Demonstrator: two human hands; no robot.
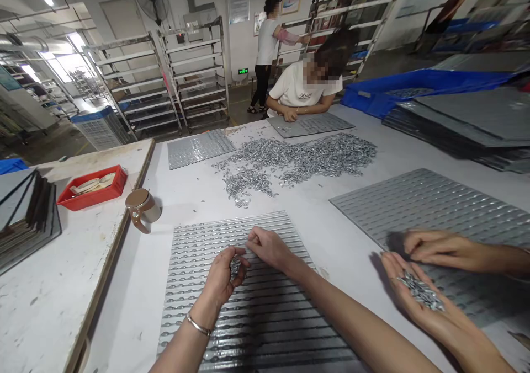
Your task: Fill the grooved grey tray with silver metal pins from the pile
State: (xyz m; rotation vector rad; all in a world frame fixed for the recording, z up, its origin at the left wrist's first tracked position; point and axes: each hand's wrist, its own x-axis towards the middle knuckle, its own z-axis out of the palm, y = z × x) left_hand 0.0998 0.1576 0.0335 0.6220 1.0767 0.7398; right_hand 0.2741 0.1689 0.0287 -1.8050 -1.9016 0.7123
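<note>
My left hand point(221, 276), with a bangle on its wrist, is curled around a small heap of shiny metal pieces point(235, 267). Close beside it, my right hand point(268, 247) is pinched over the board, its fingertips pointing left; whatever they hold is too small or hidden. Under both hands lies a grey ridged board point(186, 312) with small pieces set in rows along its left and upper parts. Beyond it spreads a large loose pile of the same spindle-shaped metal pieces point(306, 155) on the white table point(141, 284).
On the right, a co-worker's hands point(426, 301) hold pieces over another board point(439, 202). A person point(304, 89) sits opposite at a board. A brown mug point(143, 207) stands left, near a red tray point(93, 193). Stacked boards point(467, 119) and a blue bin point(414, 89) occupy the right.
</note>
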